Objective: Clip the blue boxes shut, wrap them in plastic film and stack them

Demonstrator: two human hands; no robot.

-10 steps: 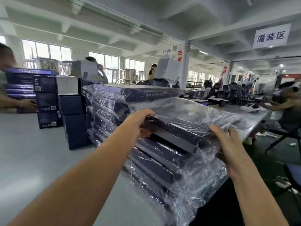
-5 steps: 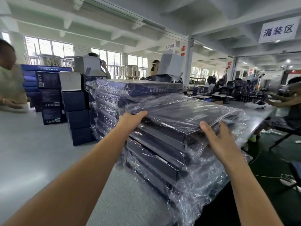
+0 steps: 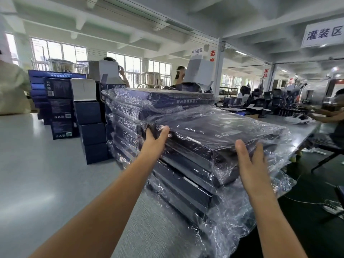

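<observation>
Hanging sign [image 3: 323, 34] reads 灌装区, beyond film-wrapped blue boxes [image 3: 223, 133].

Both arms are bare and stretched forward. The left forearm [image 3: 111, 192] runs up from the lower left to a straight wrist. The left hand [image 3: 157, 135] grips the near left corner of the topmost film-wrapped box [image 3: 219, 127]: its thumb [image 3: 165, 129] lies over the top face and one fingertip shows curled round the far side of that corner, while the other fingers are hidden. The right forearm [image 3: 270, 211] rises from the lower right, well apart from the left grip. The right hand [image 3: 251, 161] is flat with its back to the camera, fingers [image 3: 260, 148] straight and slightly spread, its palm side set against the box's near edge.
</observation>
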